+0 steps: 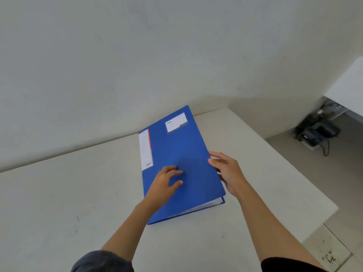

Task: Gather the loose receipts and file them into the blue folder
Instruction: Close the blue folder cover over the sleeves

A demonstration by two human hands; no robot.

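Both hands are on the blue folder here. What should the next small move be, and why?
Probably press the blue folder flat with the left hand, which rests on its cover: its near corner gapes over white sheets, and no loose receipts show.

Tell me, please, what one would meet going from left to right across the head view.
White strip label on the blue folder → left hand → right hand at the folder's right edge → black device on the floor.
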